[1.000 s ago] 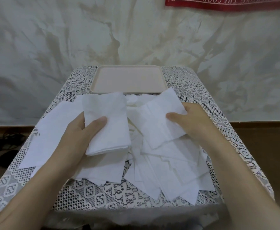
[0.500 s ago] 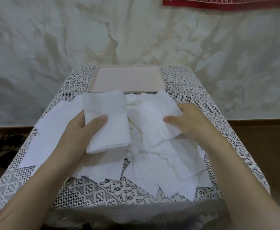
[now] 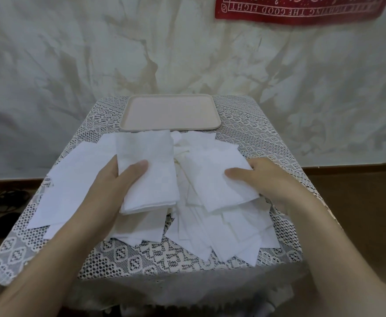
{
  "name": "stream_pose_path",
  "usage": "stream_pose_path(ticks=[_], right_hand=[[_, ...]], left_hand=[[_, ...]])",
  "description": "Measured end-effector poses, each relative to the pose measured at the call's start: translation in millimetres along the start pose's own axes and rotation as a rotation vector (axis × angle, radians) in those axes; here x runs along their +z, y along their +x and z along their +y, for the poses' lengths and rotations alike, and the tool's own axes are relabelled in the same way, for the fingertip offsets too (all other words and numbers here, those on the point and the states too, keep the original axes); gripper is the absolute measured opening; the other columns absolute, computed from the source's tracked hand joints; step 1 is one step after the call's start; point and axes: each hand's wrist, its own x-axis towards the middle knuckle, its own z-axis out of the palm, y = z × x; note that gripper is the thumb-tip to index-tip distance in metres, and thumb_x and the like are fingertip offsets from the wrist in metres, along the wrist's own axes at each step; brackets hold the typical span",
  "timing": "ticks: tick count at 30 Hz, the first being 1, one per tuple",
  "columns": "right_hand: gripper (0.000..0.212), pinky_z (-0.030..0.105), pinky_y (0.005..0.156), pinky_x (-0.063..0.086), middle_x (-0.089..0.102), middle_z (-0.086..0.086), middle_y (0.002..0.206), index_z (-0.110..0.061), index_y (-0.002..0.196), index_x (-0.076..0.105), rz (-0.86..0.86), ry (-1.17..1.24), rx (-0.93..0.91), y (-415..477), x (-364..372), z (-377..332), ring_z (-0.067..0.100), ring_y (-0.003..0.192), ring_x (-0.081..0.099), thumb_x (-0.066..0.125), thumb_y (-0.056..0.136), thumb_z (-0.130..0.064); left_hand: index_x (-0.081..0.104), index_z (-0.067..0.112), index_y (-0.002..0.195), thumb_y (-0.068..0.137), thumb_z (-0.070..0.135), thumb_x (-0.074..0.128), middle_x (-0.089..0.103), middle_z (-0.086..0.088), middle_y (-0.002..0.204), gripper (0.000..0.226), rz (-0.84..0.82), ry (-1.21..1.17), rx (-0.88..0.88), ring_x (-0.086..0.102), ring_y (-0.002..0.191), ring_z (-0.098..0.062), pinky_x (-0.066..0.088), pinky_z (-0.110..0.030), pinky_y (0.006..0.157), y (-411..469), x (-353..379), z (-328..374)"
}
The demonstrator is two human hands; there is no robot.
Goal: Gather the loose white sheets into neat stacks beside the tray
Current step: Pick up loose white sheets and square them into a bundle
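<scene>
1. The left hand (image 3: pixel 116 186) grasps a small stack of sheets (image 3: pixel 148 170) and holds it above the heap. The thumb lies flat on top, and the other fingers are under the paper, out of sight.
2. The right hand (image 3: pixel 262 179) pinches the right edge of a top sheet (image 3: pixel 217 179), thumb above. Its fingers are hidden beneath, so it is not clear how many layers it has taken.
3. The loose sheets (image 3: pixel 210 229) lie in an overlapping, crooked heap across the middle of the table, between the tray and the near edge. Where one sheet ends and the next begins is hard to make out (white on white).
4. The beige tray (image 3: pixel 171 110) sits centred at the far side of the table. The far edges of the sheets come right up to its near rim, but whether they touch it cannot be told.
5. A lace cloth (image 3: pixel 141 255) covers the table. Its near overhang is blurred, and what hangs below it is unclear.
6. A red banner (image 3: pixel 301 10) on the wall is cut off by the top edge of the view, and its lettering is upside down.
7. Dark cables (image 3: pixel 2 197) lie on the floor at far left, dim and partly out of view.
8. Both forearms run off the bottom edge.
</scene>
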Motion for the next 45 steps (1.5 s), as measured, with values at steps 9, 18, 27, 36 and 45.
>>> stream_pose_path(ticks=[9,18,27,36,45], right_hand=[[0.014,0.048,0.081,0.062,0.08,0.005,0.093,-0.009,0.101,0.076,0.021,0.046,-0.092,11.7,4.1,-4.7,0.026,0.086,0.078,0.076,0.09,-0.018],[0.017,0.04,0.086,0.062,0.08,0.004,0.101,-0.01,0.104,0.076,-0.054,0.342,-0.261,-11.7,36.1,-24.3,0.022,0.094,0.077,0.072,0.087,-0.011],[0.004,0.028,0.076,0.057,0.079,-0.015,0.092,-0.022,0.095,0.075,0.016,0.091,-0.33,-25.1,74.4,-28.7,0.005,0.083,0.075,0.071,0.095,-0.022],[0.007,0.032,0.083,0.06,0.078,-0.016,0.097,-0.023,0.099,0.075,0.006,0.084,-0.353,-22.2,89.4,-30.8,0.003,0.089,0.073,0.071,0.093,-0.023],[0.016,0.034,0.06,0.049,0.073,-0.001,0.068,-0.019,0.078,0.071,0.15,0.113,-0.422,-9.8,74.2,-21.1,0.019,0.061,0.066,0.076,0.092,-0.025]], left_hand=[[0.065,0.03,0.132,0.105,0.038,0.055,0.079,0.0,0.119,0.03,-0.017,-0.061,-0.019,0.075,0.11,-0.024,0.054,-0.052,0.101,8.7,-1.2,-5.1],[0.063,0.041,0.133,0.097,0.057,0.063,0.076,0.012,0.124,0.039,0.007,-0.015,0.033,0.072,0.116,-0.015,0.052,-0.051,0.107,7.3,10.4,-6.1],[0.048,0.04,0.153,0.086,0.084,0.048,0.056,0.028,0.148,0.079,0.093,0.035,-0.008,0.051,0.137,0.003,0.036,-0.037,0.122,0.5,12.2,-2.1],[0.058,0.041,0.133,0.087,0.065,0.054,0.074,0.019,0.121,0.052,0.019,0.022,0.03,0.071,0.112,-0.004,0.055,-0.039,0.103,2.4,11.4,-4.8],[0.065,0.037,0.126,0.105,0.044,0.053,0.078,0.016,0.116,0.025,0.03,-0.013,0.028,0.074,0.107,-0.008,0.058,-0.039,0.096,4.1,12.2,-5.0]])
